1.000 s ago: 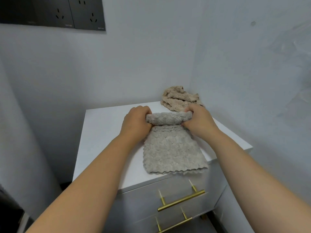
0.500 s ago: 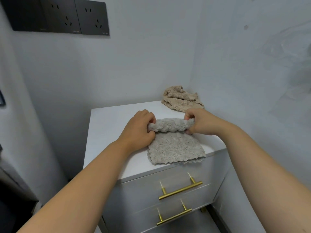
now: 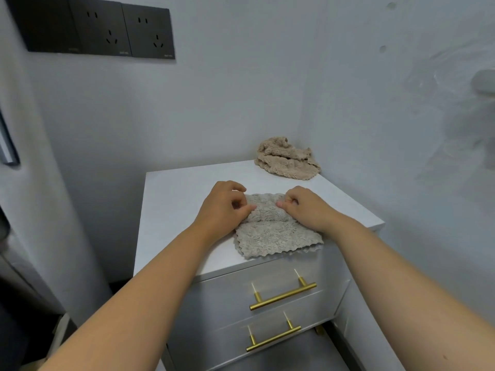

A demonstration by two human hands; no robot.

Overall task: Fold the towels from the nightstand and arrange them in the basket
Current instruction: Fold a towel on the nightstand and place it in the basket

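A grey fluffy towel (image 3: 276, 236) lies near the front right of the white nightstand top (image 3: 174, 194), its far part rolled into a thick tube. My left hand (image 3: 222, 210) grips the left end of the roll with curled fingers. My right hand (image 3: 305, 207) grips the right end the same way, thumb tips nearly meeting over the middle. The unrolled part of the towel reaches the front edge. A second, beige towel (image 3: 288, 162) lies crumpled at the back right corner of the top. No basket is in view.
The nightstand stands in a corner between two white walls. It has two drawers with brass bar handles (image 3: 282, 297). Black wall sockets (image 3: 120, 30) sit high on the left. Dark floor and a grey object edge show at far left.
Both hands have rolled the towel toward me, so the roll is thicker and the flat part shorter. My hands have also come closer together over the roll.
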